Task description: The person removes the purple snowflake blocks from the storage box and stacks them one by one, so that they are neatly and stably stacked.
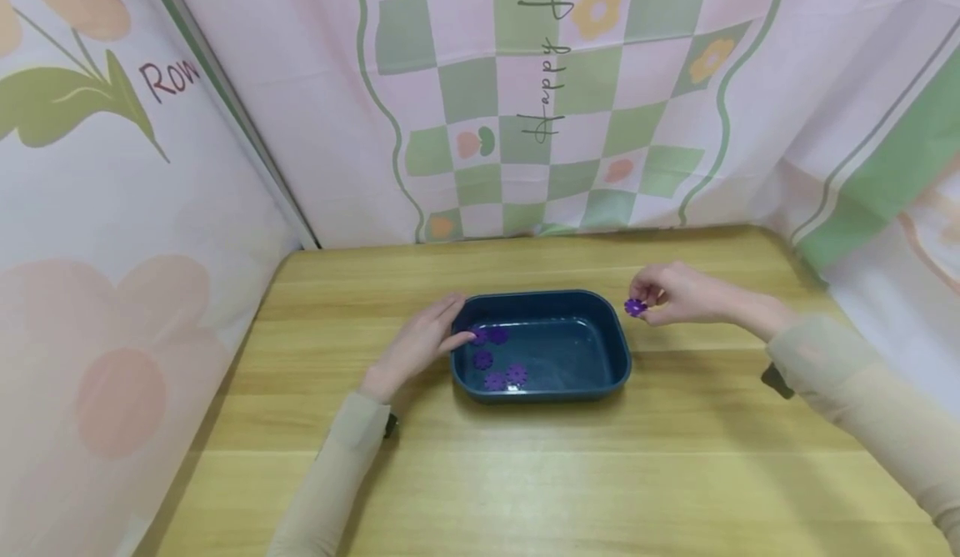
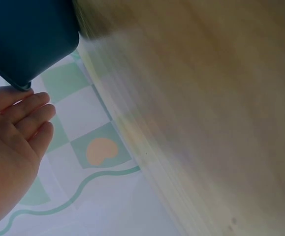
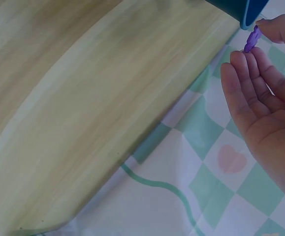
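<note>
A dark blue rectangular basin (image 1: 555,396) stands on the wooden table. My left hand (image 1: 420,338) holds the basin's left side, with the thumb reaching over the rim and the fingers along the outside. Several purple flower-shaped discs (image 1: 516,373) lie inside, toward the left end, one partly hidden by the left thumb. Just beyond the basin's right rim, my right hand (image 1: 671,293) pinches another purple flower-shaped disc (image 1: 634,307) between thumb and fingertips. In the right wrist view this disc (image 3: 252,39) is seen edge-on, close to the basin's corner (image 3: 245,19).
The wooden table (image 1: 480,474) extends around the basin. Behind it hangs a patterned cloth (image 1: 525,107) with green and pink checks, reaching down to the table's back edge. More printed cloth (image 1: 112,290) covers the left side, and a further drape (image 1: 892,190) the right.
</note>
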Motion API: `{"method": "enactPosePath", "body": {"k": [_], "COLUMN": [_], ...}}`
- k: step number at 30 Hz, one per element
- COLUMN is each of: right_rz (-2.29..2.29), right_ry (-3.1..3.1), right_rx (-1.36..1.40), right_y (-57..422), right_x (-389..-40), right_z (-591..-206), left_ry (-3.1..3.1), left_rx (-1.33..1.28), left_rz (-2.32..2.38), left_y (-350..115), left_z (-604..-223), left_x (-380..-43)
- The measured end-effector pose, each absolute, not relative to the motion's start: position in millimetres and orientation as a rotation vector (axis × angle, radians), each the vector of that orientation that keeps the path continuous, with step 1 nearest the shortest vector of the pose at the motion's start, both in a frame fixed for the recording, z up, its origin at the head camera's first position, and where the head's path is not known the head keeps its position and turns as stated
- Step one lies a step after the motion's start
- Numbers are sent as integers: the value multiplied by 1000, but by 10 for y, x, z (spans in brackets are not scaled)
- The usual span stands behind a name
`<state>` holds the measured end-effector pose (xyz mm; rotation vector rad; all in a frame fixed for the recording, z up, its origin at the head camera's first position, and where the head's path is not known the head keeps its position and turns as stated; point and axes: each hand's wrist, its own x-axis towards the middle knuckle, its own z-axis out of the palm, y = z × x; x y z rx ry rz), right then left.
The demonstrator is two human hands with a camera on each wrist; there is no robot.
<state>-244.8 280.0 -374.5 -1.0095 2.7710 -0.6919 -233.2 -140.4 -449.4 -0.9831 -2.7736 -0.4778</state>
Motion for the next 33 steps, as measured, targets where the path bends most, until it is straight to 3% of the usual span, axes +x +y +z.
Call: {"method": "enactPosePath", "body": {"k": [33], "right_rz": [-734], "right_ry": [2814], "right_rx": [-1079], "right_y": [3019], "right_x": [-2362], "right_z": [-4042], "left_ry": [-2800], "left_rx": [-972], "left_rz": [-452], "left_y": [-1425], "left_z": [-4525], "left_x": [-2353]}}
